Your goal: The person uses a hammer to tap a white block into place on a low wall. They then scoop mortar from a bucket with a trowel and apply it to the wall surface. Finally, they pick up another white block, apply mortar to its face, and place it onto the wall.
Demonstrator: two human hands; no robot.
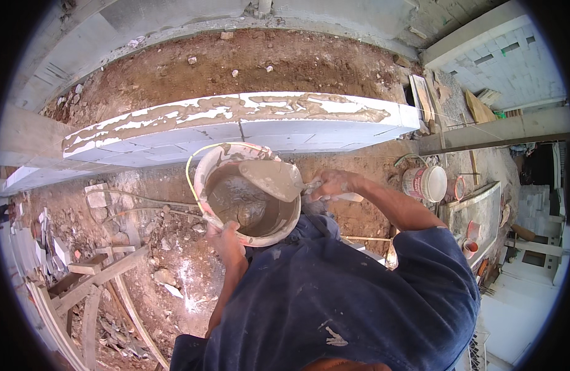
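Observation:
My left hand (225,235) grips the lower-left rim of a mortar-caked bucket (285,217), where its yellowish handle joins, with grey wet mortar (238,205) inside. My right hand (333,184) is closed on the handle of a trowel (272,179), whose mortar-coated blade lies over the bucket's upper right. Beyond the bucket runs a low wall of white blocks (322,133), its top streaked with uneven mortar.
A white bucket (431,183) and smaller containers (470,247) stand at the right beside a long shallow trough (496,204). Timber pieces (90,284) lie at lower left. A hose (133,195) crosses the rubble-strewn dirt. A concrete beam (501,130) extends right.

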